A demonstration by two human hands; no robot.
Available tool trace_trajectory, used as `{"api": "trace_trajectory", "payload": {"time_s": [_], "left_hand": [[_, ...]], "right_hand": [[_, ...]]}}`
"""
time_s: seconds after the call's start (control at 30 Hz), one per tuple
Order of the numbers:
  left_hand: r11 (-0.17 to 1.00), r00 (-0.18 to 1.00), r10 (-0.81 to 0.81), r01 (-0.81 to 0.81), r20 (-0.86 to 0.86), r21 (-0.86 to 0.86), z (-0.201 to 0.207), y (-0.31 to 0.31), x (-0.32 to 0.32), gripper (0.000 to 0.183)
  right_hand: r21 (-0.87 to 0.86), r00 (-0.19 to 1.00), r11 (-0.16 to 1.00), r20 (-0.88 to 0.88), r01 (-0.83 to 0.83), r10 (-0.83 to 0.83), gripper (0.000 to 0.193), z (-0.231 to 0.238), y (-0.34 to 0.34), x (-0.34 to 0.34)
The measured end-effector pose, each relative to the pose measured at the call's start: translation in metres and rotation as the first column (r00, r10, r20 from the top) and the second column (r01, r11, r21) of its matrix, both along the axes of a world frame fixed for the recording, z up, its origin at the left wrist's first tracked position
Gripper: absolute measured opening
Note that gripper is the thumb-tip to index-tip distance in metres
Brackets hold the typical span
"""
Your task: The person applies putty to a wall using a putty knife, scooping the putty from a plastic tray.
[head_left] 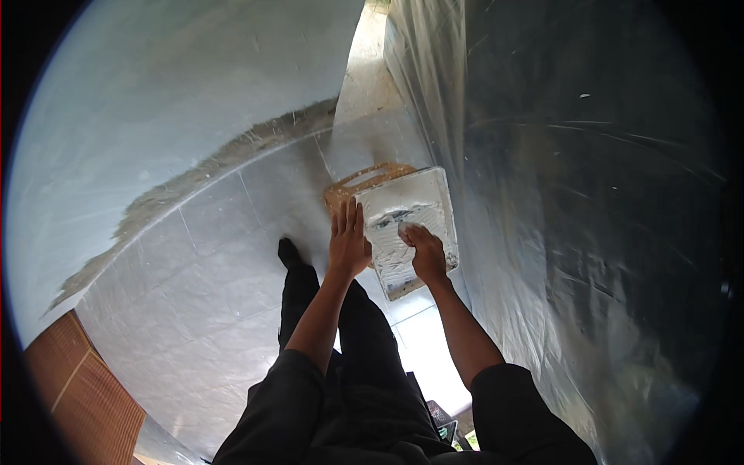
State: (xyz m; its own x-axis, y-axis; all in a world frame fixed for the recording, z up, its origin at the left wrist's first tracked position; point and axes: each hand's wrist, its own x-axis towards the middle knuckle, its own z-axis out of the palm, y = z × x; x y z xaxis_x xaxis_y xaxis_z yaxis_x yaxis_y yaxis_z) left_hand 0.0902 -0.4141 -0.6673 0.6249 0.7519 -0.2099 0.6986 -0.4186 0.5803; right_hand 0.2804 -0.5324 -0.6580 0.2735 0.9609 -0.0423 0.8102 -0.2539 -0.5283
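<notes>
Both forearms come up from the lower edge, bare from rolled dark sleeves, and stretch forward and downward side by side, the left arm nearly straight and the right arm bent slightly inward at the wrist. The left hand is flat and open, palm down, its fingers extended and held close together, pointing away from the body. The right hand is curled into a loose fist with the knuckles up, fingers folded under, and sits just beside the left hand without touching it.
</notes>
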Motion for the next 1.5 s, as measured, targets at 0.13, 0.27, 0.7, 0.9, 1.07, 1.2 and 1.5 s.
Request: {"api": "trace_trajectory", "payload": {"time_s": [0.13, 0.27, 0.7, 0.9, 1.07, 1.2, 1.5], "left_hand": [[1.0, 1.0, -0.025, 0.025, -0.01, 0.018, -0.028, 0.002, 0.008, 0.083], [0.999, 1.0, -0.001, 0.001, -0.002, 0.042, -0.041, -0.001, 0.003, 0.08], [0.996, 0.996, 0.0, -0.008, 0.09, 0.084, -0.056, -0.001, -0.006, 0.07], [0.997, 0.996, -0.008, 0.002, 0.087, 0.077, -0.057, 0.001, -0.002, 0.069], [0.998, 0.999, -0.009, 0.006, 0.045, 0.068, -0.054, 0.0, -0.005, 0.069], [0.997, 0.997, 0.017, -0.023, 0.077, 0.073, -0.056, -0.001, -0.006, 0.069], [0.997, 0.99, 0.079, -0.081, 0.114, 0.018, -0.052, -0.006, 0.011, 0.067]], "right_hand": [[-0.073, 0.993, 0.996, 0.101, -0.051, 0.059, 0.045, -0.036, 0.007, 0.017], [-0.044, 0.985, 0.999, 0.172, -0.022, 0.029, 0.044, -0.054, 0.011, 0.027], [-0.214, 0.977, 0.977, 0.209, -0.007, 0.053, 0.052, -0.07, -0.022, -0.04], [-0.189, 0.937, 0.97, 0.282, -0.156, 0.206, 0.052, -0.072, 0.009, -0.027], [-0.193, 0.964, 0.965, 0.163, -0.175, 0.208, 0.056, -0.071, -0.05, -0.029], [-0.172, 0.992, 0.977, 0.027, 0.123, -0.12, 0.042, -0.059, -0.028, 0.011], [-0.264, 0.973, 0.937, 0.075, 0.229, -0.217, 0.03, -0.075, -0.033, -0.064]]}}
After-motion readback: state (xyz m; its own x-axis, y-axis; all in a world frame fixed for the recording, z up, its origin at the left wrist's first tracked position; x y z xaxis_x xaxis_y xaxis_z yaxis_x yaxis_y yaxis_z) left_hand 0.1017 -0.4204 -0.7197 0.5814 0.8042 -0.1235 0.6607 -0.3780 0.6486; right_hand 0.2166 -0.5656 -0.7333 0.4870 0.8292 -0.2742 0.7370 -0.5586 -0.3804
